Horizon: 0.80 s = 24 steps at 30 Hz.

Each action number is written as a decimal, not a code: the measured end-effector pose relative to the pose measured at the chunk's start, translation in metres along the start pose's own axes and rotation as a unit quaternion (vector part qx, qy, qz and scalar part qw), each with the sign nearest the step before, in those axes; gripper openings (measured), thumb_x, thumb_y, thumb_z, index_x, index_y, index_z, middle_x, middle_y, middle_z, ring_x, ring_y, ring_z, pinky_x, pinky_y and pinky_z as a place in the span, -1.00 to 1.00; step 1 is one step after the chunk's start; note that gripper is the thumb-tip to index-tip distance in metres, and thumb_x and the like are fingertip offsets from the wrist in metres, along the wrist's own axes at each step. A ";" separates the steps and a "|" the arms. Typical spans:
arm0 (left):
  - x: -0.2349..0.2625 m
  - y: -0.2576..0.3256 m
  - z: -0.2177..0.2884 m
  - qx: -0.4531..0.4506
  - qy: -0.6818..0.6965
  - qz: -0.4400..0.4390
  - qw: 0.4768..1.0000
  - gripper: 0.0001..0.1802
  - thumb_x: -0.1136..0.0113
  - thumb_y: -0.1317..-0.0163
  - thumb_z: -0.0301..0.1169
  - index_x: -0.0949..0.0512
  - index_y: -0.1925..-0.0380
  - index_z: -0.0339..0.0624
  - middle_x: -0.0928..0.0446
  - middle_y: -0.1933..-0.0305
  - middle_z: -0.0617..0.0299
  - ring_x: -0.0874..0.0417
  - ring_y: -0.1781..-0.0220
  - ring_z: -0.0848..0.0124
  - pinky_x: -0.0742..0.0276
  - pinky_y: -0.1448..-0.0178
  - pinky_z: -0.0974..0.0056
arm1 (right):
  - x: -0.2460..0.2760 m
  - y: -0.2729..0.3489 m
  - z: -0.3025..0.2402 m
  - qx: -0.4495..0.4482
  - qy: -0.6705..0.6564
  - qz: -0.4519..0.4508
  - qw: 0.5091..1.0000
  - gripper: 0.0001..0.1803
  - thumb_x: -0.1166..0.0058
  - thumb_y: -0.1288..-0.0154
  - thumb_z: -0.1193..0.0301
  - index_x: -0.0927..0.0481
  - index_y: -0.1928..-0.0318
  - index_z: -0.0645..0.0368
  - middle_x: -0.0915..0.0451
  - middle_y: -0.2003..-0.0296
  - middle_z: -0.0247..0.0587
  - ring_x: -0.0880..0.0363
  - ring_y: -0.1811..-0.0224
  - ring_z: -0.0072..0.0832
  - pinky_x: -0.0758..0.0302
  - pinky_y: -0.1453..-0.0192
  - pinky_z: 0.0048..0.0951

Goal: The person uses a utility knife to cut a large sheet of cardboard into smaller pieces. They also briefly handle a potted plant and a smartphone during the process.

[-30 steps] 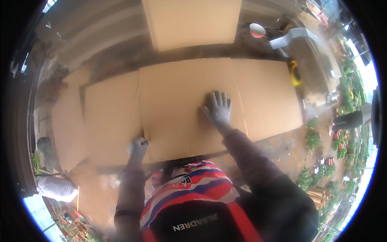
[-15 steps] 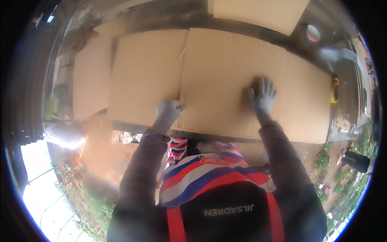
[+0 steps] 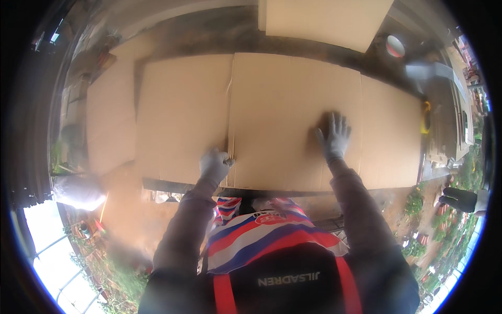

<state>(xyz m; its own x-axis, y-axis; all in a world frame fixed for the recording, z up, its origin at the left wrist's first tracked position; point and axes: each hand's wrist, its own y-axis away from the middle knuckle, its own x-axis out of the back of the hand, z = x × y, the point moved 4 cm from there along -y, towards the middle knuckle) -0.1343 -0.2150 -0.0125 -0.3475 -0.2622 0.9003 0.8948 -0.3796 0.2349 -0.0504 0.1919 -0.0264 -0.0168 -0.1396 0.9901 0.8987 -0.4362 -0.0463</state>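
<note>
A large brown cardboard sheet (image 3: pixel 293 94) lies flat in front of me, with a crease running from its far edge to its near edge. My left hand (image 3: pixel 215 165), in a pale grey glove, is closed with its fingers curled against that crease near the front edge. Whatever it may grip is hidden or too small to make out. Farther right, my right hand (image 3: pixel 335 141), gloved alike, rests palm down on the cardboard with fingers spread. It holds nothing.
Another cardboard piece (image 3: pixel 110 115) is at the left, and one more (image 3: pixel 324 21) lies beyond the far edge. A roundish white and red object (image 3: pixel 395 46) sits at the far right. Something yellow (image 3: pixel 425 117) touches the sheet's right end. Potted plants (image 3: pixel 449 220) stand lower right.
The whole view has shifted, so the sheet and both hands appear lower in the picture. Against the cardboard, both hands stay at about the same spots, left closed and right flat.
</note>
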 end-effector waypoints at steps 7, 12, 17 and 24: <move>-0.005 0.003 0.000 0.018 0.022 0.005 1.000 -0.75 -0.39 -0.01 -0.13 -0.64 0.59 -0.04 -0.56 0.40 0.12 -0.62 0.29 0.08 -0.54 0.23 -0.01 | 0.020 -0.001 -0.009 -0.014 -0.068 -0.039 0.997 -0.16 -0.11 -0.23 -0.04 -0.17 -0.45 -0.05 -0.14 -0.46 -0.13 0.01 -0.53 -0.08 0.03 -0.51 0.08; -0.005 0.008 -0.007 -0.052 0.024 0.101 0.993 -0.80 -0.30 -0.06 -0.17 -0.66 0.54 -0.02 -0.58 0.35 0.10 -0.63 0.28 0.04 -0.56 0.20 -0.02 | 0.025 0.002 -0.010 0.029 -0.088 0.074 0.993 -0.18 -0.20 -0.14 0.05 -0.24 -0.38 -0.04 -0.24 -0.38 -0.10 -0.13 -0.44 -0.06 -0.10 -0.42 0.08; -0.014 0.002 -0.021 -0.007 0.032 0.031 0.999 -0.73 -0.37 -0.02 -0.19 -0.55 0.62 -0.08 -0.52 0.44 0.08 -0.58 0.29 0.04 -0.51 0.22 -0.03 | 0.019 0.000 -0.007 -0.028 -0.155 -0.023 0.987 -0.14 -0.11 -0.21 -0.08 -0.19 -0.44 -0.03 -0.12 -0.46 -0.06 0.04 -0.54 -0.02 0.11 -0.54 0.12; -0.012 0.002 -0.028 -0.040 0.045 0.103 0.993 -0.68 -0.41 0.00 -0.23 -0.49 0.64 -0.14 -0.47 0.47 0.01 -0.55 0.29 -0.01 -0.47 0.22 -0.04 | 0.027 0.003 -0.009 -0.031 -0.101 -0.030 0.994 -0.12 -0.02 -0.26 -0.14 -0.12 -0.48 -0.04 -0.05 -0.49 -0.12 0.13 -0.56 -0.07 0.15 -0.56 0.10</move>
<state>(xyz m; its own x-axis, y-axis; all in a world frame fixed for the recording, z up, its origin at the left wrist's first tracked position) -0.1365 -0.2374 -0.0331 -0.1866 -0.4178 0.8892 0.9254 -0.3786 0.0163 -0.0522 0.1788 -0.0011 0.0252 0.0669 0.9974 0.8701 -0.4928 0.0111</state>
